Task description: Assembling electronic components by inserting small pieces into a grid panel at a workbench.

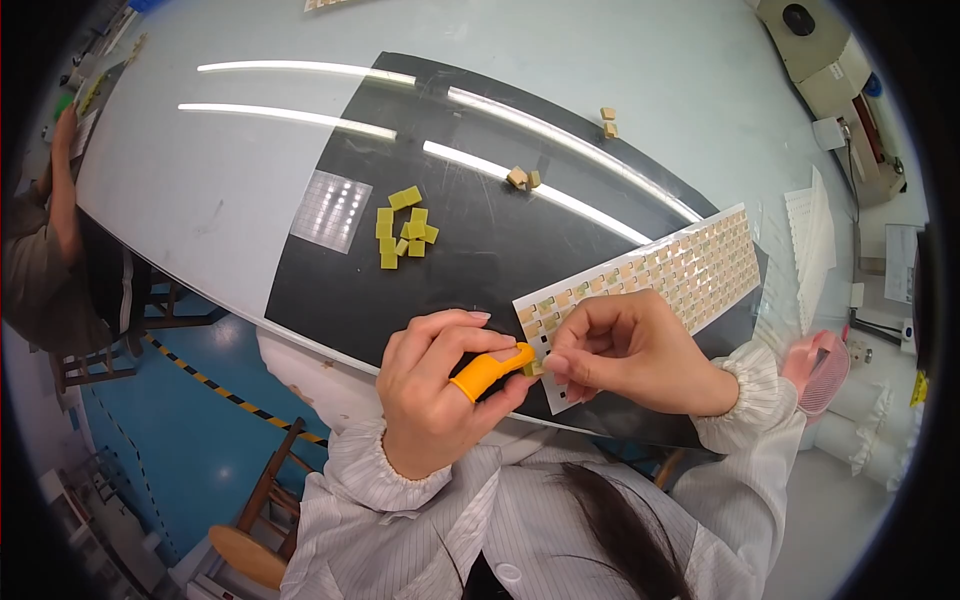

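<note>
My left hand point(440, 385) wears an orange finger sleeve point(487, 374) on its index finger. Thumb and index finger pinch a small yellow-green block point(533, 369). Right beside it, my right hand point(640, 355) is closed in a pinch; whatever sits between its fingertips is too small to make out. Under the right hand lies a white sheet point(690, 262) covered with rows of small greenish and tan pieces. Several yellow-green blocks point(388, 225) form a loose cluster on the black mat point(450, 290), beyond my left hand.
Small tan blocks point(517, 178) lie farther back on the mat, and two more blocks point(609, 122) are on the grey table point(260, 85). A clear gridded square point(333, 211) rests at the mat's left. At the far left sits another person point(45, 260). A pink mesh object point(825, 375) is at right.
</note>
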### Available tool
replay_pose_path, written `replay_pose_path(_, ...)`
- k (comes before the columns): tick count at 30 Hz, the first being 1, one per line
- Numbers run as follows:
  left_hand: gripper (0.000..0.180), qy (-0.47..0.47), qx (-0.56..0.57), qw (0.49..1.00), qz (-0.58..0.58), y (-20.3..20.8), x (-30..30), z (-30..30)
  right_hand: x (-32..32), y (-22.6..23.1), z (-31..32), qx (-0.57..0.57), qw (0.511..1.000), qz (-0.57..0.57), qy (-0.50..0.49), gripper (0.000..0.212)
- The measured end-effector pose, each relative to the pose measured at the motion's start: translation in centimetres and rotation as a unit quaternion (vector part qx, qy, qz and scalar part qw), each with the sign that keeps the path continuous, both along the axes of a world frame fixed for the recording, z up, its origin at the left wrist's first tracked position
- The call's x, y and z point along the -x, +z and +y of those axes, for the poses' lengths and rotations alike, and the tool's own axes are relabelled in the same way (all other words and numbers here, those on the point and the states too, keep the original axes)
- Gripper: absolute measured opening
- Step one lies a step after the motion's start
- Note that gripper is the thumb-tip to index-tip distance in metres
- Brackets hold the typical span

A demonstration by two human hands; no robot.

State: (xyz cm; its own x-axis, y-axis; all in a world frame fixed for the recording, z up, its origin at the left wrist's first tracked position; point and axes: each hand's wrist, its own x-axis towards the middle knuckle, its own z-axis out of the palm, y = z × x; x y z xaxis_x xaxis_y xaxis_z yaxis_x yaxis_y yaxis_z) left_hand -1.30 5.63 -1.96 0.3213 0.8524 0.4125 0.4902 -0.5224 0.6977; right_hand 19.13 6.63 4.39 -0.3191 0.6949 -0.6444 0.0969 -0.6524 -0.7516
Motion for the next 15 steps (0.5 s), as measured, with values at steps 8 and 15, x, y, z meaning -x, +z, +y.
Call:
replay_pose_path(8, 0.029, 0.002, 0.011, 1.0, 0.006, -0.03, 0.04, 0.01, 0.0, -0.43, 0.36, 0.034, 0.999, 0.021, 0.026, 0.015)
replay_pose_path(15, 0.032, -0.001, 0.013, 1.0, 0.016, 0.09, 0.01, -0.09, 0.03, -0.69, 0.22, 0.028, 0.999, 0.003, 0.03, 0.014)
